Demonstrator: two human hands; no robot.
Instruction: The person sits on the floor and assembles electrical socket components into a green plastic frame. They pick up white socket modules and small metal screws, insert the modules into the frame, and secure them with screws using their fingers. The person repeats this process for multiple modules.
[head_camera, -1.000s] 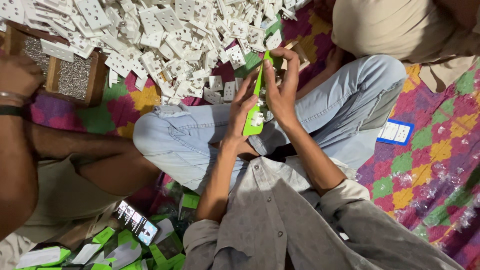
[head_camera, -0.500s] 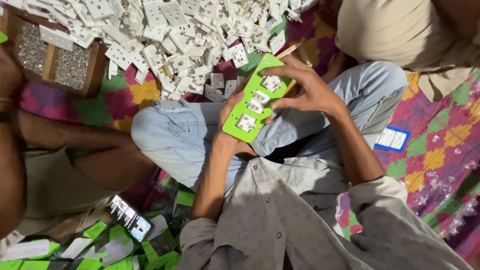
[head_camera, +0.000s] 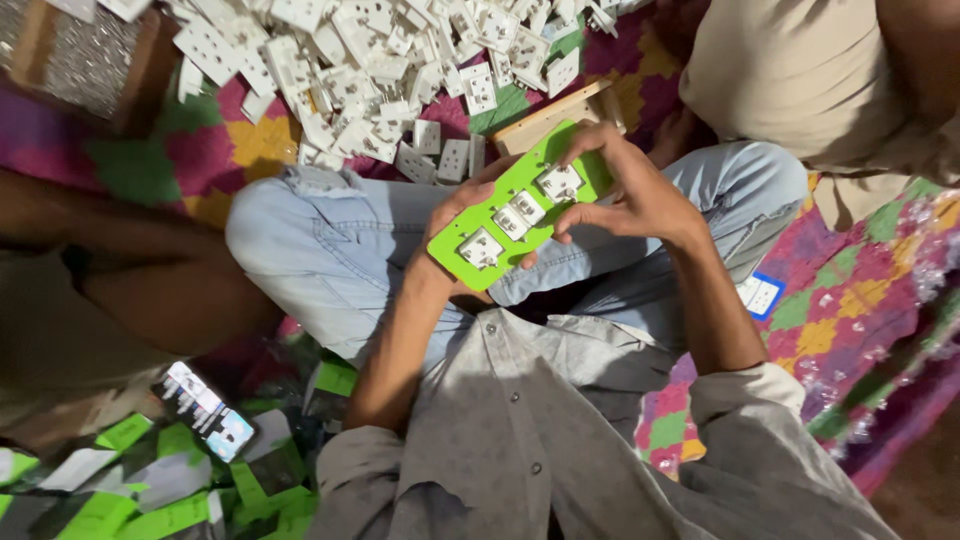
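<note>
I sit cross-legged in blue jeans and hold a bright green extension-board plate over my lap, its face turned up. Three white sockets sit in a row in it. My left hand supports the plate from below at its near end. My right hand grips the far end, with fingers curled over the top edge and thumb close to the sockets. Both hands touch the plate.
A heap of loose white socket parts covers the colourful mat ahead. A wooden tray stands at far left. Other people sit at left and upper right. A phone and green plates lie bottom left.
The green plate, held on edge a second ago, has been turned flat with its socket face up. My hands have lowered slightly toward my lap.
</note>
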